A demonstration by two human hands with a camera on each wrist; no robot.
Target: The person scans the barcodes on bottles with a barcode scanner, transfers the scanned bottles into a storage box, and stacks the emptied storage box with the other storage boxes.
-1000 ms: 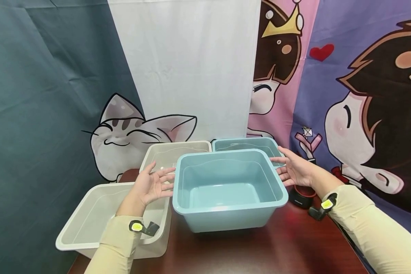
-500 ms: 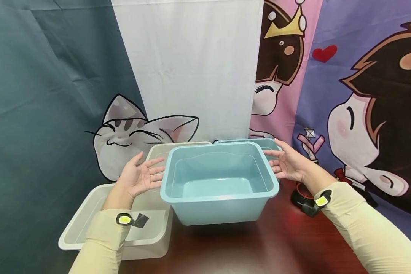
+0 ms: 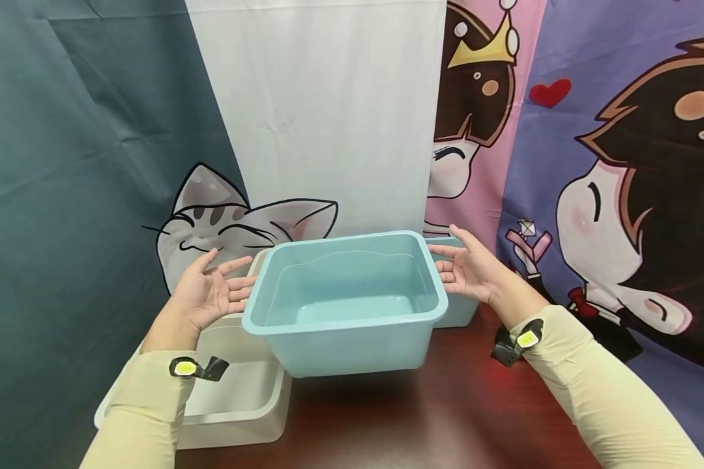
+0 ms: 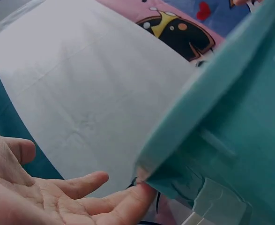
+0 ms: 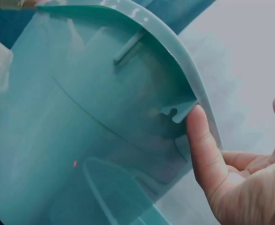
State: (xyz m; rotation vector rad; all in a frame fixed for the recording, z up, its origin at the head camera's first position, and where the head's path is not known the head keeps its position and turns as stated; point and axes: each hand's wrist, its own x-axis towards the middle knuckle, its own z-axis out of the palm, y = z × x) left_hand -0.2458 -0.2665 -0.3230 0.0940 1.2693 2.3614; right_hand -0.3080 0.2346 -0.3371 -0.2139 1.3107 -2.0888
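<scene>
A light blue plastic bin (image 3: 352, 352) is held up above the dark red table between my two hands, its open side up and its left end a little lower. My left hand (image 3: 211, 293) is palm up with straight fingers; in the left wrist view its fingertips (image 4: 144, 190) touch the underside of the rim. On the other end, my right hand (image 3: 472, 270) also has straight fingers, and in the right wrist view a fingertip (image 5: 198, 119) presses under the rim (image 5: 179, 47). Both thumbs stand away from the bin. Nothing shows inside it.
An off-white bin (image 3: 237, 420) stands on the table (image 3: 364, 423) at the left, below my left forearm. Behind the held bin, another off-white bin (image 3: 259, 260) and a second blue bin (image 3: 460, 312) are partly hidden. A printed curtain (image 3: 328, 130) hangs close behind.
Both hands have carried the blue bin left and slightly upward, and it has tilted a little. More of the blue bin behind it now shows at the right.
</scene>
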